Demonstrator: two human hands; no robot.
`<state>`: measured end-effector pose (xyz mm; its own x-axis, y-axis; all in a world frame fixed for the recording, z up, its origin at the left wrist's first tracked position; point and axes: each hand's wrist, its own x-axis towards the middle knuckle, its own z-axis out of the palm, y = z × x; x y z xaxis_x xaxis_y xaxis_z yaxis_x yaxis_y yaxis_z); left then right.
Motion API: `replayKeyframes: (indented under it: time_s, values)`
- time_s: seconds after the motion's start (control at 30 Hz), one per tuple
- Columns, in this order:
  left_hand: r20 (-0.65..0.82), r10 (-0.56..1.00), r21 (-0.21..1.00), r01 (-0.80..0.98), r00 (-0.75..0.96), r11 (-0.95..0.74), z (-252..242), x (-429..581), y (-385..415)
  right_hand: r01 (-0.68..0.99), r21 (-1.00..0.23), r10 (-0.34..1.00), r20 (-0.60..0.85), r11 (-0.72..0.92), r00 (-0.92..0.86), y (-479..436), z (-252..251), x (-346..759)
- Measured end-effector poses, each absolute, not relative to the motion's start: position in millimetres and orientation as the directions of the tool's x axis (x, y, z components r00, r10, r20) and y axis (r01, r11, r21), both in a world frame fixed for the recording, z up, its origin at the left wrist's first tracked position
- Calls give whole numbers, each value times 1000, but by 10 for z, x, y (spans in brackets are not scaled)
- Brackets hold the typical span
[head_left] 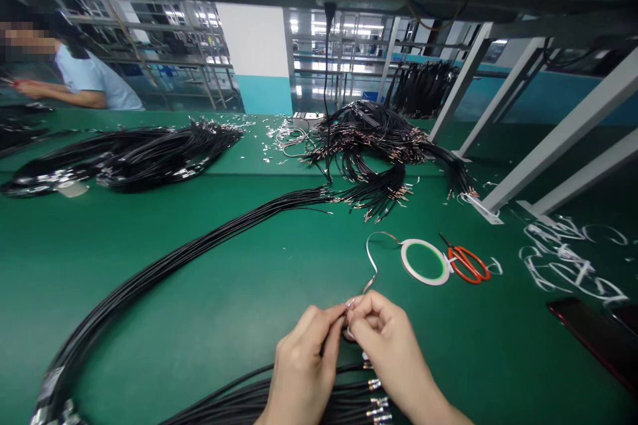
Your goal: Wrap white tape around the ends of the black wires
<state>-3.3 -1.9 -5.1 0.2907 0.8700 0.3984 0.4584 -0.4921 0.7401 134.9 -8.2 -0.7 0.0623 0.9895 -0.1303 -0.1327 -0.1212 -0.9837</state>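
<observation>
My left hand (306, 362) and my right hand (386, 345) meet at the front middle, fingertips pinched together. A narrow tape strip (370, 259) curves from the white-rimmed tape roll (403, 265) down to my right fingertips. Between the fingers of my left hand is what looks like the end of a black cable, mostly hidden by the fingers. Below both hands, a bundle of black cables (239, 398) with shiny metal connectors (376, 402) lies on the green table (239, 279). Beyond the tape roll rest orange-handled scissors (468, 265).
A long cable bundle (199, 246) curves along the left. Cable piles (369, 126) and coils (169, 153) lie farther back. White strip scraps (568, 259) and a dark phone (593, 339) are at right, near grey metal legs (558, 133). Another person (94, 80) works at far left.
</observation>
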Motion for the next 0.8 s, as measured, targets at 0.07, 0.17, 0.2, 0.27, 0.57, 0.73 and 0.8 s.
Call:
replayKeyframes:
  time_s: [0.07,0.17,0.2,0.27,0.57,0.73,0.8]
  values:
    - [400,870,743,453,289,-493,-51,-35,-18,-131,-984,990,-127,-119,57,-80,-6,1349]
    - [396,872,749,448,288,-489,-43,-32,-13,-129,-984,990,-129,-121,52,-77,-8,1351]
    - [386,877,755,448,285,-478,-39,-29,-10,-128,-984,990,-132,-124,53,-76,-8,1351]
    - [350,897,781,445,268,-438,-31,-23,-3,-129,-983,989,-137,-129,55,-76,-8,1351]
    - [-81,970,991,124,227,54,-46,3,63,-112,-989,993,-104,-98,51,-73,14,1341]
    - [-248,937,960,-63,245,271,-25,15,105,4,-995,992,-104,-105,68,-74,34,1347]
    - [-325,907,924,-113,268,364,14,6,119,9,-992,991,-123,-124,56,-75,14,1348]
